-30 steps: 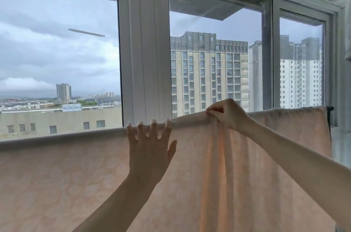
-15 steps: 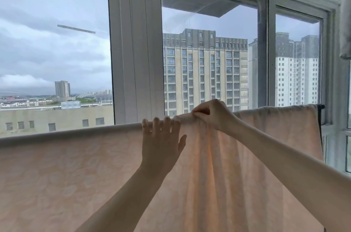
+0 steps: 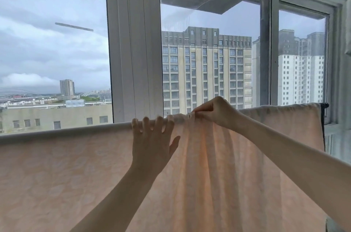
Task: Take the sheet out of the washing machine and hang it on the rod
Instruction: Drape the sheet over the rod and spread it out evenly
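My right hand (image 3: 216,113) pinches the soft, limp peach patterned sheet (image 3: 237,174) at its bunched top fold; my left hand (image 3: 152,140) rests flat and spread against it.

L hand (image 3: 152,148) now nearer R hand (image 3: 216,113) along sheet (image 3: 57,174) top, gap almost gone.

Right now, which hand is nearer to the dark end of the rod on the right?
Right. The right hand pinches the sheet nearer the rod end; the left hand rests flat farther left.

Bare forearms, seemingly sleeveless; left hand (image 3: 152,144) ringless.
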Tool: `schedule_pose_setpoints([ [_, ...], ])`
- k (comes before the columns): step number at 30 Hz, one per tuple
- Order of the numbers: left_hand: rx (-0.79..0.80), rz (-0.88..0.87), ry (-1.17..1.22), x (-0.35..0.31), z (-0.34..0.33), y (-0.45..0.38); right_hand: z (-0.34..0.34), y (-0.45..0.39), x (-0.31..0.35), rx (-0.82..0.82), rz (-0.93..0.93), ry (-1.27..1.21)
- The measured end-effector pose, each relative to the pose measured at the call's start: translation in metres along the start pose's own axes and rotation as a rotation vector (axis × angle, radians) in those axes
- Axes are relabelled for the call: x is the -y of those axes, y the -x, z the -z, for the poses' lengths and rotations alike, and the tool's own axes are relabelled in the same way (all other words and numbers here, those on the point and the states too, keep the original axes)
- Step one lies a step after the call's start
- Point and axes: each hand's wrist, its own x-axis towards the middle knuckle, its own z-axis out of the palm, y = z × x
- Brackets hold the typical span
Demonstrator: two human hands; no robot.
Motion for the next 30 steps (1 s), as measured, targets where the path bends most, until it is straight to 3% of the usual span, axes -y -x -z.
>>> schedule_pose_setpoints([
  [6,0.035,-0.017,-0.012,0.002,0.001,0.002,0.027,-0.004,-0.019,-0.195,-0.028,0.169],
  [10,0.079,0.003,0.006,-0.009,0.009,-0.002,0.031,0.006,-0.041,-0.145,-0.052,0.188],
  [16,0.206,0.110,0.064,-0.041,0.028,-0.018,0.028,0.009,-0.050,-0.179,-0.001,0.107],
  [19,0.266,0.082,0.083,-0.066,0.028,-0.031,0.023,0.011,-0.052,-0.198,0.018,0.060],
  [30,0.124,0.007,0.016,-0.090,0.006,-0.033,0.034,0.018,-0.057,-0.166,0.037,-0.102],
])
